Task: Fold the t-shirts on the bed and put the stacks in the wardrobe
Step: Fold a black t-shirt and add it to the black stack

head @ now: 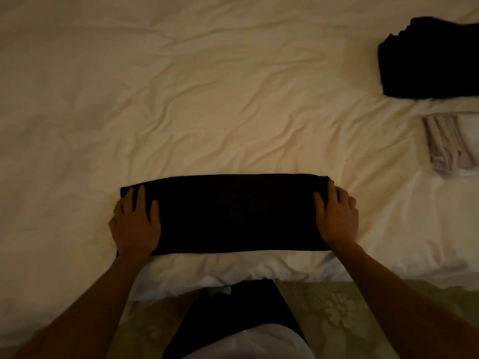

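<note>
The black t-shirt lies near the bed's front edge, long axis left to right. The left hand and right hand press flat, fingers straight, on opposite ends, equally near.

Both forearms are bare from the lower edge of the picture up to the wrists, with no sleeve, cuff, watch or band showing on either. The left hand and the right hand are bare too, with no glove, and no ring can be made out in the dim, warm light. Lower down, between the arms, a dark, seemingly black garment covers the person's front and narrows upward to a blunt end. Below it sits a pale, white-looking piece of cloth with a rounded upper outline; whether it is worn cannot be told.
</note>
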Tool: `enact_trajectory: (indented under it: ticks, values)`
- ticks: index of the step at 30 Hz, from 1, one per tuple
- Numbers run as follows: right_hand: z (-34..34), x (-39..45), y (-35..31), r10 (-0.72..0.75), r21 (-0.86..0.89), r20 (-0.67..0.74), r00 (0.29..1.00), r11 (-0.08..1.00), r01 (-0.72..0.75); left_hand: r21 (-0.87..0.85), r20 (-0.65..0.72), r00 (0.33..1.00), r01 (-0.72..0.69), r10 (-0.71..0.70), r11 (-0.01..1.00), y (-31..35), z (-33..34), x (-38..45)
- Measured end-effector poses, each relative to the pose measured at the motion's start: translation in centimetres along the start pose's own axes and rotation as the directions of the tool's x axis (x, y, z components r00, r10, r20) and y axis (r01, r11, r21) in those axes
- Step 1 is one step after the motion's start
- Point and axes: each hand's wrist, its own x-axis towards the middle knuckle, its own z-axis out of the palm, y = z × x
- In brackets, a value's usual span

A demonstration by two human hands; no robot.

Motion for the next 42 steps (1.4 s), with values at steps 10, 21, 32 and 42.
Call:
enact_trajectory:
  ticks: [10, 21, 32, 42]
  values:
    - [-1.8, -0.2, -1.1, 0.207, 0.58, 0.169, 0.964, 0.769, -0.267, -0.526, 0.023, 0.957, 0.258, -0.289, 0.81, -0.4, -2.8, 2.4]
    - [-3.1, -1.3, 1.2, 0.208, 0.656, 0.403, 0.891, 0.613, -0.44, -0.049, -0.093, 0.875, -0.481, 0.476, 0.875, 12.0, 0.8, -3.8]
    - [-5.0, -2.3, -0.6, 0.234, 0.808, 0.399, 0.887, 0.368, -0.461, 0.156, 0.204, 0.854, -0.512, 0.479, 0.845, 14.6, 3.0, -4.2]
    - [-9.2, -4.1, -9.6, 0.047, 0.904, 0.367, 0.929, 0.215, -0.369, -0.077, 0.424, 0.8, -0.436, 0.425, 0.897, 15.1, 1.9, -4.1]
